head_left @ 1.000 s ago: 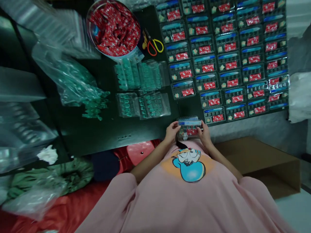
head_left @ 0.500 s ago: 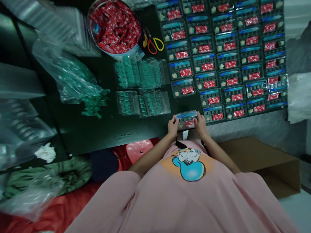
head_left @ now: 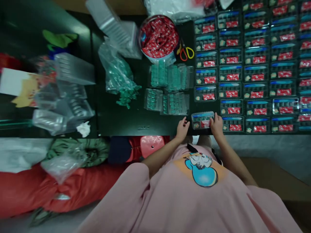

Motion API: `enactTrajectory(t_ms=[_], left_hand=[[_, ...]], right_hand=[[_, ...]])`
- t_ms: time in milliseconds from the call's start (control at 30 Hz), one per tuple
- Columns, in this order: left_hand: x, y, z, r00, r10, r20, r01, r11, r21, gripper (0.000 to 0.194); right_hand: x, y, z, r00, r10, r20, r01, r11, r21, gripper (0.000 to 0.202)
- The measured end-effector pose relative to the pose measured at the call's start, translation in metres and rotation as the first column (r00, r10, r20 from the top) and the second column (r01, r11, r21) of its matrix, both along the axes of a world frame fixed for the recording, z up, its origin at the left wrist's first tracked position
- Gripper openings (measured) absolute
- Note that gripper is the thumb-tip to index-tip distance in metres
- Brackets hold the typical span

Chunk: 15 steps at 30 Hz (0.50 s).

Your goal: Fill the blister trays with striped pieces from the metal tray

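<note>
A clear plastic tray (head_left: 202,120) lies at the front edge of the dark table. In it are a blue pen-shaped piece, a red patterned packet and a small pale piece. My right hand (head_left: 216,124) grips the tray's right side, thumb on top. My left hand (head_left: 183,128) rests just left of the tray, apart from it, with loosely bent fingers and nothing visible in them. Rows of similar filled trays (head_left: 257,77) cover the table to the right. Ahead and to the left are clear trays of green pieces (head_left: 175,103).
A round tub (head_left: 159,61) of red packets stands at the back, with red-and-yellow scissors (head_left: 186,53) beside it. A plastic bag (head_left: 114,69) spills green pieces (head_left: 127,97). Stacked clear trays (head_left: 73,69) stand left. A cardboard box (head_left: 269,174) is below the table at right.
My left hand has let go of the tray and moved off to its left. The tray now lies on the table edge, still in my right hand. The view has turned leftward.
</note>
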<state>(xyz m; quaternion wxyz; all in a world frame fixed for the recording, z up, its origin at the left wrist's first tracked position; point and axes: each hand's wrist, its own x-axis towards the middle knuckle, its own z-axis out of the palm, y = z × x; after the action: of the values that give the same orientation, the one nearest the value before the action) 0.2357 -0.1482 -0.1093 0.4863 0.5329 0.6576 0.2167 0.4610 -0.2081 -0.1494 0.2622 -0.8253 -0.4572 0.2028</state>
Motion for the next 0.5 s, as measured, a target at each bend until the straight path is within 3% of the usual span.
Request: enactTrajectory(t_ms=[67,133,267,400,500], left_hand=[[-0.03,0.018,0.009,0.998,0.051,-0.036,-0.046,0.991,0.124,0.039],[-0.063,0.05,0.014,0.971,0.199,-0.13,-0.159,0.951,0.266,0.033],[-0.119,0.121,0.006,0.841,0.484,-0.24,-0.357,0.831,0.426,0.043],[-0.147,0.158,-0.014,0.736,0.633,-0.239,-0.567,0.77,0.293,0.043],[-0.151,0.164,-0.023,0.792,0.599,-0.118,-0.574,0.796,0.19,0.033]], right_hand=[[0.001,-0.003,0.003,1.0,0.01,0.02,-0.011,0.999,0.037,0.056],[0.002,-0.005,0.01,0.998,0.026,0.063,-0.031,0.996,0.083,0.055],[0.001,-0.005,0.031,0.987,0.054,0.155,-0.08,0.982,0.171,0.047],[-0.004,0.0,0.044,0.982,0.114,0.149,-0.146,0.963,0.226,0.04],[-0.01,0.002,0.046,0.983,0.13,0.132,-0.16,0.955,0.25,0.039]])
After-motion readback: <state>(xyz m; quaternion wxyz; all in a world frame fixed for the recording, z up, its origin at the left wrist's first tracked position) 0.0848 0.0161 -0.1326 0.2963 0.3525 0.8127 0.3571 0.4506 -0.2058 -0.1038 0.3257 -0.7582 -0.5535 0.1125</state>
